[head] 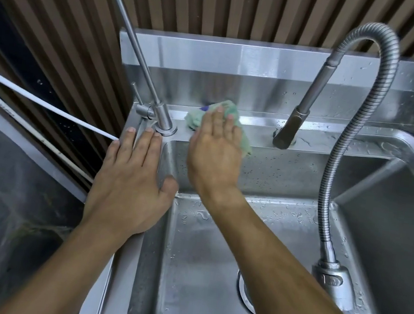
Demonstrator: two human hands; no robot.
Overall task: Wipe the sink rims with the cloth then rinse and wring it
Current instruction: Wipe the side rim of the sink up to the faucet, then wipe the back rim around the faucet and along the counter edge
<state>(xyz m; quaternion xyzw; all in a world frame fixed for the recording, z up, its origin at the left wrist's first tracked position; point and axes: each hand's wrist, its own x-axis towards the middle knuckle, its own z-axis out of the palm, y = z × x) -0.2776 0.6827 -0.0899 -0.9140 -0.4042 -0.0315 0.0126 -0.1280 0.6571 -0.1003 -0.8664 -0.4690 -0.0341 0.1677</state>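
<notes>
Crumpled green cloth (222, 122) on steel rim (320, 139)

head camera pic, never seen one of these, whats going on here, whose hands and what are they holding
This one picture comes from a camera worn on a person's head, looking down at their own two bare hands over a steel sink. There is no robot.

The right hand lies flat on a green cloth, pressing it onto the back rim of the sink between two taps: a thin tap in the left corner and a bigger tap with a bendy metal hose that loops down to a spray head.

The left hand holds nothing; it rests open on the sink's left rim. Water drops dot the steel, and the drain peeks out beside the right forearm.
</notes>
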